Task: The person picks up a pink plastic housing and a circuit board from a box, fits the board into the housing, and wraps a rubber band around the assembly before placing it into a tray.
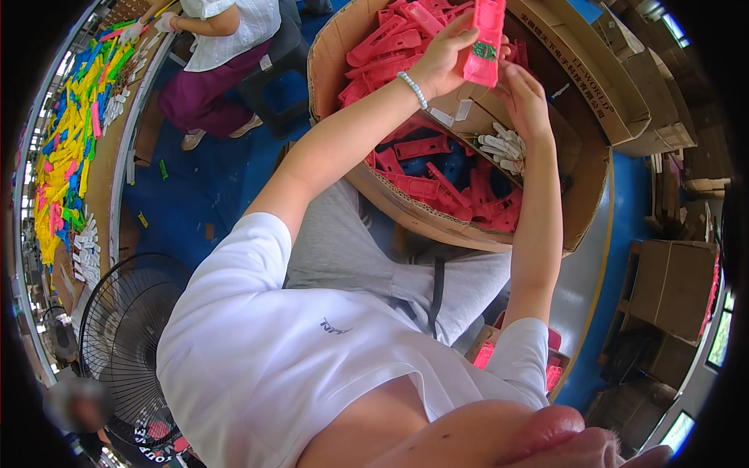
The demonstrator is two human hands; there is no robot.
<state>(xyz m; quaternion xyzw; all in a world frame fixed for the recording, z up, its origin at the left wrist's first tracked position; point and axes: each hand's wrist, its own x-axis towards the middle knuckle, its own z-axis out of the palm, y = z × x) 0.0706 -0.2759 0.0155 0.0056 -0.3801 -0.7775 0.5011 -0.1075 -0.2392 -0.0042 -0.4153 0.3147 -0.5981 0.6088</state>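
A pink plastic housing (490,22) with a small green circuit board (484,51) in its lower part is held up over a large cardboard box (581,226). My left hand (446,61) grips the housing from its left side, fingers partly hidden behind it. Close by its lower right edge is my right hand (526,100), fingertips pinched together; whatever sits between them is too small to make out. Many pink housings (390,43) fill the far left of the box, and more pink housings (421,186) lie in its near part. Beside my right wrist is a pile of white oblong parts (501,147) with thin wires.
At the left, a long workbench (144,74) carries heaps of coloured plastic parts (66,156). Another person (234,47) sits there on a dark stool (282,70). A black fan (129,343) stands near my left side. Stacked cartons (671,288) line the right.
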